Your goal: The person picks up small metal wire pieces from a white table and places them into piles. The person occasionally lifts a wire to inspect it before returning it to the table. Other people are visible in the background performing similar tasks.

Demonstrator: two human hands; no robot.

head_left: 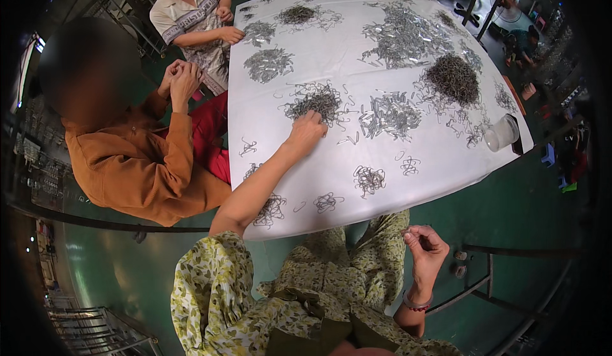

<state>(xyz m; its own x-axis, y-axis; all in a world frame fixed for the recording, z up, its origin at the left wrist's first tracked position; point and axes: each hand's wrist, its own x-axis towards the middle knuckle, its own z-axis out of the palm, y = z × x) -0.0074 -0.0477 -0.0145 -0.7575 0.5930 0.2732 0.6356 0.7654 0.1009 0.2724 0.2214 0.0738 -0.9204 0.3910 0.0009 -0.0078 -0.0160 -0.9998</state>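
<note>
My left hand [308, 130] reaches onto the white table, its curled fingers touching the near side of a pile of grey bent-wire hooks [322, 98]. Its fingertips are partly hidden among the hooks. Just right of it lies a heap of small shiny, short strips [390, 117]. My right hand [427, 244] is raised off the table's front edge, thumb and fingers pinched together; anything between them is too small to make out. Smaller clusters of hooks [370, 181] lie along the near edge, some beside my left forearm.
The white-covered table [440, 184] also bears a dark mound of hooks [452, 80], a wide spread of shiny strips [408, 37] and a clear container [502, 133] at the right corner. A co-worker in a brown jacket [127, 158] sits close on the left; others stand farther back.
</note>
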